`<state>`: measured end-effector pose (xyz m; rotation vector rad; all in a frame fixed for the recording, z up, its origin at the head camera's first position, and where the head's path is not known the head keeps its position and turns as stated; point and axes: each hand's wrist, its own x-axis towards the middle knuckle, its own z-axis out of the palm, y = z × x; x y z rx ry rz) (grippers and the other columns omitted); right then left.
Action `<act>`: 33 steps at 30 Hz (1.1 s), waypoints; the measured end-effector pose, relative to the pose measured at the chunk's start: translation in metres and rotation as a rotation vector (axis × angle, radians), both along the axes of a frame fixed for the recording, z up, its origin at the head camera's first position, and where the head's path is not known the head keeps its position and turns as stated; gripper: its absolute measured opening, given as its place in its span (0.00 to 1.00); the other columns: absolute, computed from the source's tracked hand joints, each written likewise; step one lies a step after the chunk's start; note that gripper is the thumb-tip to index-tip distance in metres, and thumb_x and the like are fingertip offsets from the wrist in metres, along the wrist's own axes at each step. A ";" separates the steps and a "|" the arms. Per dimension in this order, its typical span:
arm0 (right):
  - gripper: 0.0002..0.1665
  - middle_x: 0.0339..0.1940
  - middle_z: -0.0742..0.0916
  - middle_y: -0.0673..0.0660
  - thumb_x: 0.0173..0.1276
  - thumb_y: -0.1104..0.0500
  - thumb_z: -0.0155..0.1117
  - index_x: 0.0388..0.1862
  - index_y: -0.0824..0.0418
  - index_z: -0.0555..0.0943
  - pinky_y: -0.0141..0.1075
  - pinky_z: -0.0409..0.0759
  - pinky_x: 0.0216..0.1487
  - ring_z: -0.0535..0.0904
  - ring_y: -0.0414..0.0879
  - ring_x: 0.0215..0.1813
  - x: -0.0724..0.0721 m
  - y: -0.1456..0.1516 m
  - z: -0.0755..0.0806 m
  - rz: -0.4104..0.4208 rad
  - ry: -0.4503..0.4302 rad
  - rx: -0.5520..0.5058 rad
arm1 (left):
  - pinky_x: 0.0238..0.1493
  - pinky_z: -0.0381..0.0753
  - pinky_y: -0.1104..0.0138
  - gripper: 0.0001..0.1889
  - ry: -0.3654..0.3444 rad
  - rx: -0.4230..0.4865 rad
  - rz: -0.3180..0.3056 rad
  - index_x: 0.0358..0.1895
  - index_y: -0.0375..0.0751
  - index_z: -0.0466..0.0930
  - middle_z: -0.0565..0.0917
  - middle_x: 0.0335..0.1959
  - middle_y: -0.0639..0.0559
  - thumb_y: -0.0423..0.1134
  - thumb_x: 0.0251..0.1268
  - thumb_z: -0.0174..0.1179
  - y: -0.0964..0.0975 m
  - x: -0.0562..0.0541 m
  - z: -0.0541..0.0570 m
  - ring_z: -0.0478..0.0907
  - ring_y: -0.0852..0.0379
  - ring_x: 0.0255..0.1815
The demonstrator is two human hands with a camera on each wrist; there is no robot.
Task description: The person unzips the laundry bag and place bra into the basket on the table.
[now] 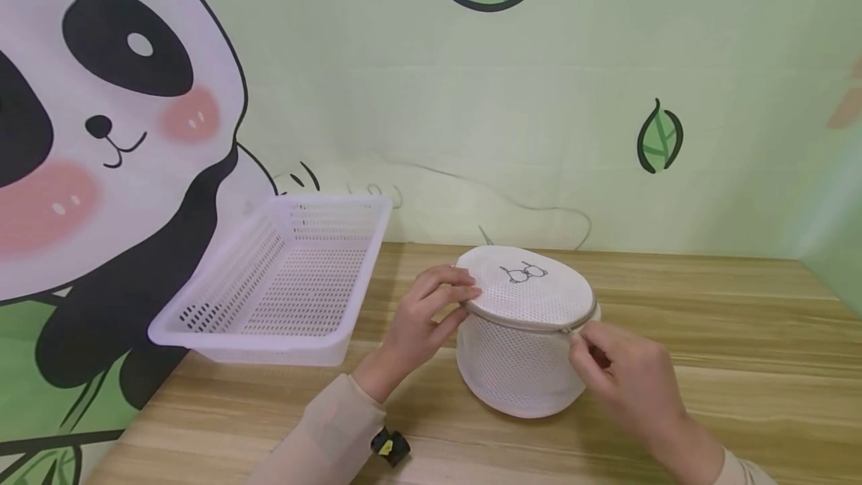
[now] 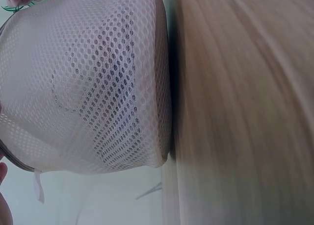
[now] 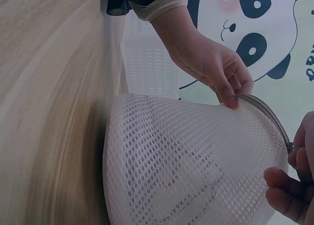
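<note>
A white mesh laundry bag [image 1: 521, 365] stands upright on the table, round in shape, its lid printed with a pair of glasses. A grey zipper [image 1: 515, 325] runs around the lid's edge. My left hand [image 1: 426, 314] grips the lid's rim on the left, thumb below and fingers on top; the right wrist view shows this thumb against the mesh. At the front right of the rim, my right hand [image 1: 629, 376] pinches the zipper pull [image 3: 290, 147]. Dark patches show through the mesh [image 2: 110, 83] in the left wrist view; I cannot tell what they are.
A white perforated plastic basket [image 1: 340, 298] sits on the left of the wooden table [image 1: 741, 350]. Behind the table hangs a green backdrop [image 1: 377, 81] with a panda and leaves. A black device with a yellow mark [image 1: 390, 447] is at my left wrist.
</note>
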<state>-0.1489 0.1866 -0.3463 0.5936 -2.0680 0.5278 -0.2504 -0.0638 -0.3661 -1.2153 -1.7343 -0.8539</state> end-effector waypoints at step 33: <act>0.16 0.13 0.69 0.38 0.51 0.65 0.58 0.14 0.48 0.66 0.17 0.60 0.18 0.59 0.25 0.20 0.003 -0.010 -0.004 0.040 0.004 -0.010 | 0.64 0.74 0.59 0.24 -0.094 -0.161 0.159 0.51 0.45 0.79 0.78 0.55 0.46 0.37 0.46 0.71 -0.002 0.002 0.002 0.74 0.48 0.60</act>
